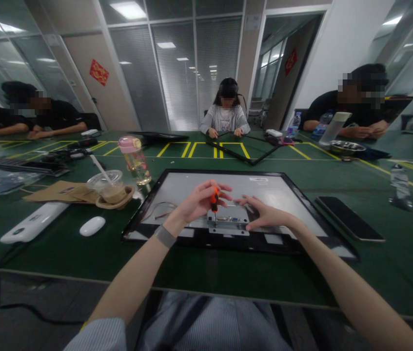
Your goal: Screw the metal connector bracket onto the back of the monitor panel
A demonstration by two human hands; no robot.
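A flat monitor panel [290, 195] lies face down on the green table in front of me, its grey metal back up. My left hand [199, 201] is closed around a small orange-handled screwdriver [214, 197], held upright with its tip on the metal connector plate [228, 222] near the panel's front edge. My right hand [265, 213] rests on that plate just right of the screwdriver, fingers spread flat and holding nothing. A thin cable [160, 210] loops across the panel's left part.
Left of the panel are a plastic cup with a straw [108, 185], a pink-lidded bottle [135, 161], a white mouse [92, 225] and a white bar-shaped part [32, 223]. A dark phone [348, 218] lies to the right. Several people sit round the table; a black bezel frame [245, 151] lies beyond.
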